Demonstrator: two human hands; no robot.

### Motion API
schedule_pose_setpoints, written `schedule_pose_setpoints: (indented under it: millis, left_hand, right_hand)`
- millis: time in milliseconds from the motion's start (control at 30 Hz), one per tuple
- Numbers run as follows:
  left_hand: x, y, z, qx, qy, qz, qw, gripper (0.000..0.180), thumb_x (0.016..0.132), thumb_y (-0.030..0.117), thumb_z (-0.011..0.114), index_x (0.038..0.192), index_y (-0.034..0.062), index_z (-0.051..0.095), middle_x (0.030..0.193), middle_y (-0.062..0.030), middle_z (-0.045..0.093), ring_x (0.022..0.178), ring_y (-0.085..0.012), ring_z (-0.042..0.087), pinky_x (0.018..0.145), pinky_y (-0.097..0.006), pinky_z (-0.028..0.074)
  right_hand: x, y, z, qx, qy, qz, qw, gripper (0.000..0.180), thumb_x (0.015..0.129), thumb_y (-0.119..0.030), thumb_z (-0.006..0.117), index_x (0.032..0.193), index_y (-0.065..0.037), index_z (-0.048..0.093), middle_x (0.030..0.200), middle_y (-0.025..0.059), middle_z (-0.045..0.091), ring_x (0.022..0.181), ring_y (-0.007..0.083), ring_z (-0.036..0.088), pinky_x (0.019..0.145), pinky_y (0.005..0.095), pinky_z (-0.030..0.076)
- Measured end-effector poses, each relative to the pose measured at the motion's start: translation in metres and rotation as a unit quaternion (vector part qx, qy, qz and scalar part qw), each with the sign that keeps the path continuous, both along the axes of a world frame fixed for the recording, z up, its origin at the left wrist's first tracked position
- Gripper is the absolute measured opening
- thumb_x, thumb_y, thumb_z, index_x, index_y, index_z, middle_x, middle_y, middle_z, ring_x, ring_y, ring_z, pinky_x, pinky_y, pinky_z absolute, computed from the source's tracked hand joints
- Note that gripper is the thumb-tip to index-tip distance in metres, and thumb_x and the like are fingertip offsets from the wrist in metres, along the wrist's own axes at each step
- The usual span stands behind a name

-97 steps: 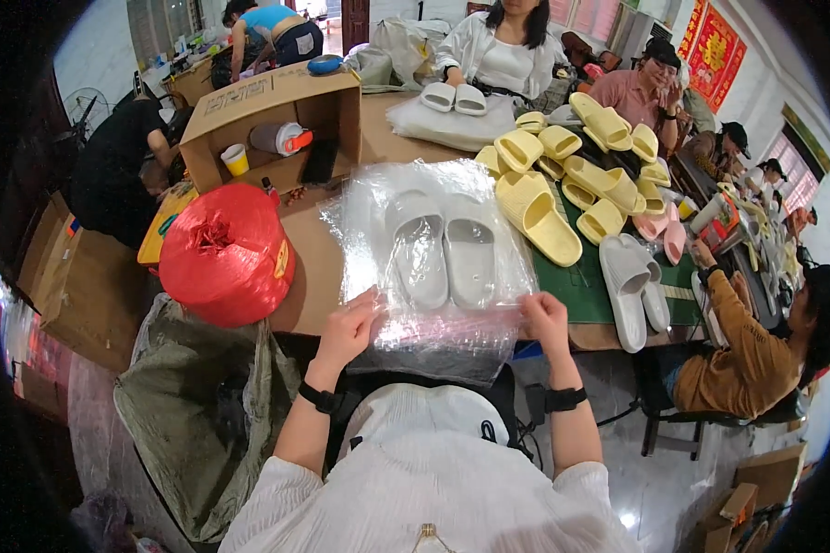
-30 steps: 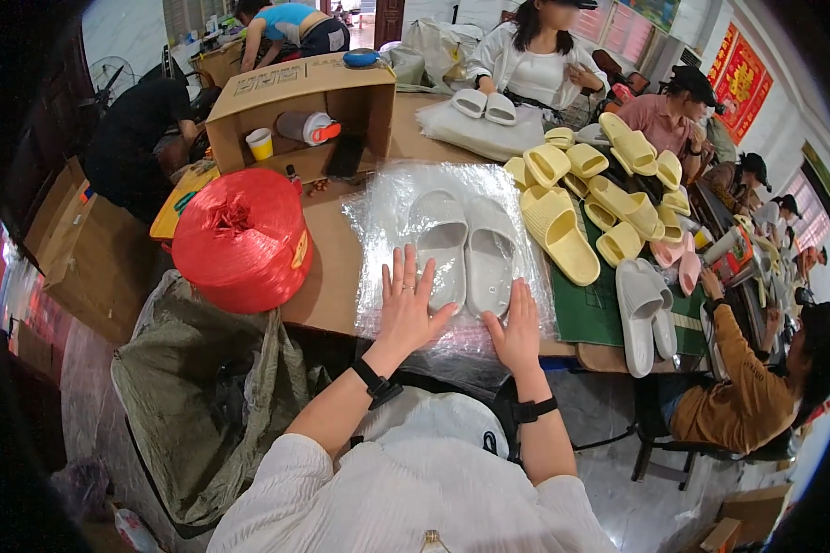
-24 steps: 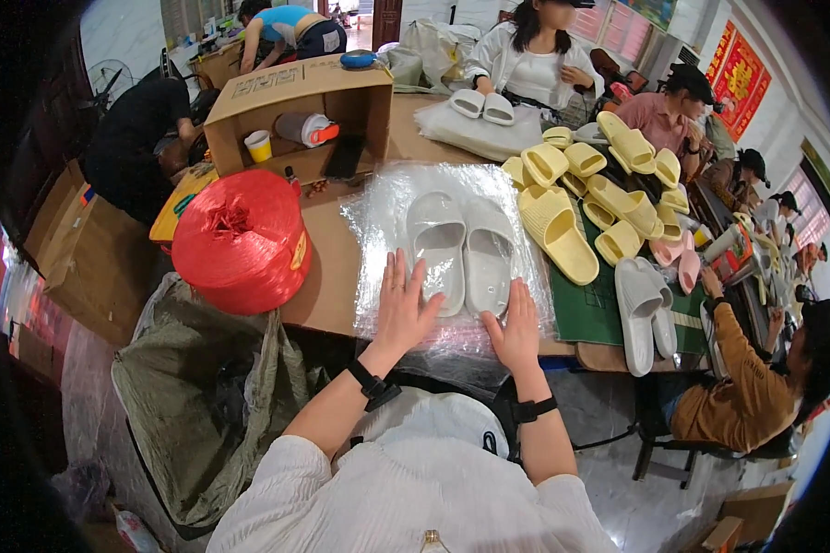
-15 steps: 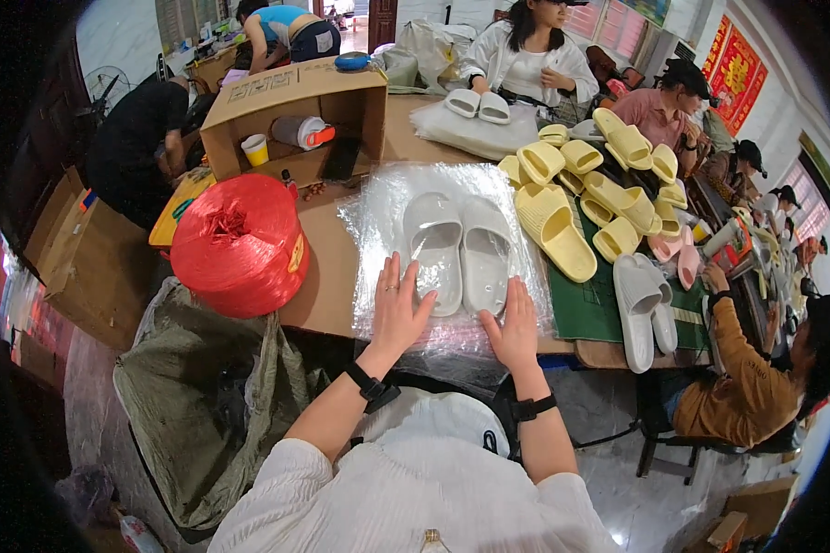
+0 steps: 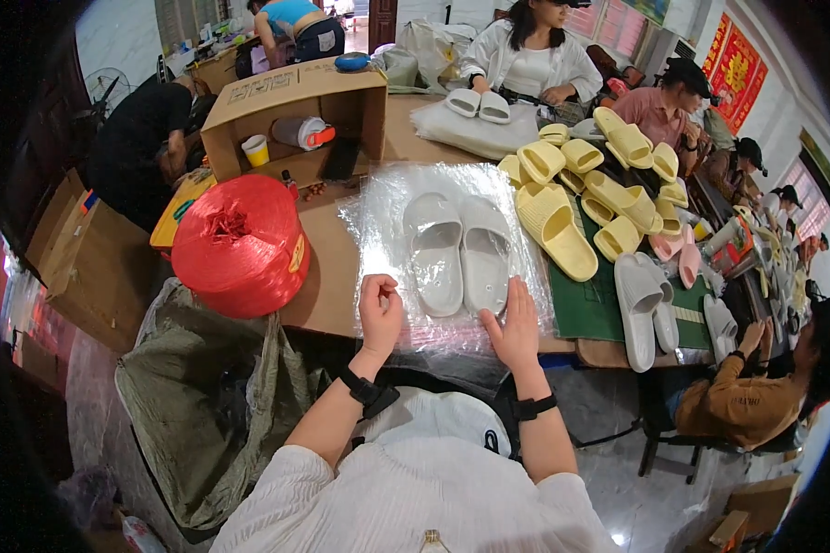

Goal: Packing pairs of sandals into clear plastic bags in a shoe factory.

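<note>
A pair of pale grey slide sandals (image 5: 436,263) lies side by side inside a clear plastic bag (image 5: 387,221), on top of a stack of such bags. My left hand (image 5: 381,318) is at the near left part of the bag, its fingers curled in. Whether they pinch any plastic is hidden. Flat on the bag, beside the heel of the right sandal, rests my right hand (image 5: 515,330), with fingers stretched out and holding nothing.
Left stand a big red twine roll (image 5: 240,244) and an open carton (image 5: 295,92) holding a cup and bottle. Yellow slides (image 5: 563,230) and more grey slides (image 5: 638,304) lie right on a green mat (image 5: 581,309). A sack (image 5: 203,415) hangs below. Co-workers sit around.
My left hand has drawn back from beside the left sandal and its fingers have curled. My right hand and the sandals stay in place. At right, a co-worker's hands have come down.
</note>
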State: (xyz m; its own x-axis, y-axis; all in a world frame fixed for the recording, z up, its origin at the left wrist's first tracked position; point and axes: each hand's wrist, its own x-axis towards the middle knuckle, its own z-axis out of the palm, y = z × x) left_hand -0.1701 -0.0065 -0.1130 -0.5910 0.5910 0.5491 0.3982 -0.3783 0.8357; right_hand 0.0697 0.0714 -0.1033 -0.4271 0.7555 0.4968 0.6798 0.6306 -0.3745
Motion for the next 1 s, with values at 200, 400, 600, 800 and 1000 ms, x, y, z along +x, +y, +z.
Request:
schedule_pose_setpoints:
  millis: [200,400,600,800,1000]
  left_hand:
    - [-0.005,0.002,0.004,0.022,-0.024,0.001,0.999,0.018,0.081,-0.011,0.051,0.093,0.0017,0.055,0.092,-0.0053,0.051,0.078,-0.0142,0.05,0.071,-0.024,0.043]
    - [-0.014,-0.022,0.081,0.142,-0.595,-0.376,0.696,0.024,0.083,-0.009,0.055,0.102,0.0054,0.055,0.097,-0.0061,0.049,0.082,-0.0131,0.048,0.072,-0.023,0.044]
    - [0.014,-0.064,0.131,0.135,-0.613,-0.476,0.616,0.031,0.081,-0.011,0.055,0.105,0.0083,0.054,0.099,-0.0062,0.047,0.085,-0.0141,0.046,0.075,-0.023,0.044]
    - [0.02,-0.076,0.142,0.129,-0.582,-0.567,0.569,0.035,0.077,-0.014,0.054,0.103,0.009,0.055,0.092,-0.0027,0.044,0.078,-0.0117,0.043,0.065,-0.02,0.042]
    - [0.02,-0.082,0.141,0.107,-0.552,-0.594,0.574,0.029,0.077,-0.009,0.052,0.098,0.0113,0.05,0.092,-0.0017,0.042,0.079,-0.0104,0.041,0.065,-0.02,0.037]
  right_hand:
    - [0.0,0.001,-0.001,-0.002,0.004,0.001,1.0,0.08,0.09,-0.044,0.061,0.143,0.008,0.033,0.146,0.0283,0.038,0.137,0.0428,0.035,0.114,0.0493,0.027]
    - [0.001,0.001,-0.002,-0.001,0.009,0.002,1.0,0.08,0.09,-0.044,0.062,0.143,0.008,0.034,0.146,0.0281,0.038,0.137,0.0426,0.035,0.114,0.0486,0.027]
    - [0.0,0.003,-0.004,-0.005,-0.004,-0.001,1.0,0.079,0.089,-0.041,0.065,0.143,0.008,0.034,0.147,0.0275,0.037,0.137,0.0416,0.035,0.114,0.0482,0.027]
    - [-0.001,0.001,-0.005,-0.004,-0.001,0.001,1.0,0.08,0.09,-0.043,0.062,0.144,0.007,0.033,0.148,0.0273,0.036,0.138,0.041,0.033,0.115,0.0476,0.025]
    - [-0.001,0.003,-0.004,-0.003,-0.004,0.0,1.0,0.08,0.091,-0.045,0.061,0.145,0.006,0.032,0.149,0.0271,0.036,0.138,0.041,0.033,0.115,0.0475,0.025]
